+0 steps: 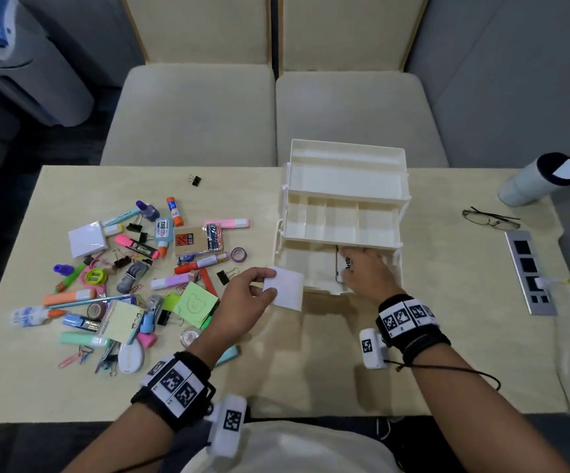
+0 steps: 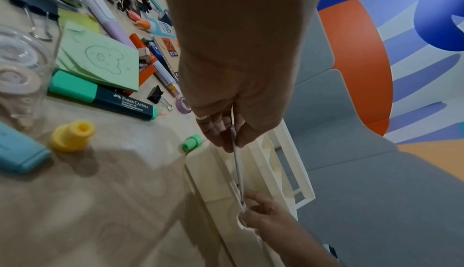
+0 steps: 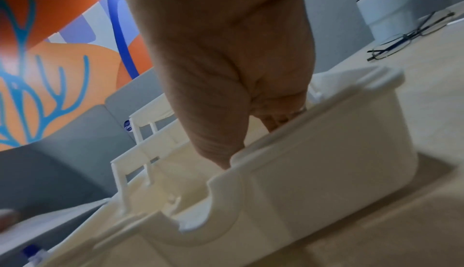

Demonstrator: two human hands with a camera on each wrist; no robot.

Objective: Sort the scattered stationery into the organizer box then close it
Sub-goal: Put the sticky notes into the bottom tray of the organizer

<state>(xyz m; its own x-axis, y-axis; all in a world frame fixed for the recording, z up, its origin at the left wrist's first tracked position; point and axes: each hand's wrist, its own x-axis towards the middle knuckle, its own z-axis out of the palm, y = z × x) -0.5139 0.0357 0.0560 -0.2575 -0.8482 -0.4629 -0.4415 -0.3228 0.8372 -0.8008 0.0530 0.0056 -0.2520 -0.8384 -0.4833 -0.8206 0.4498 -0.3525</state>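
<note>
While our left hand (image 1: 247,295) pinches a white notepad (image 1: 287,290) at the organizer box's (image 1: 345,199) front edge, our right hand (image 1: 367,273) sets something in its bottom compartment, grip unclear; the notepad goes in next.

Green-capped dark highlighter (image 2: 103,98): "FABER-CASTELL", "Textliner 48", "Superfluorescent". Clear packet (image 1: 214,237): "Coin Envelopes", partly legible. Kraft card pack (image 1: 187,241): large "%" sign. White item (image 1: 344,268) in the box's bottom compartment: "Artlin…", cut off.
</note>
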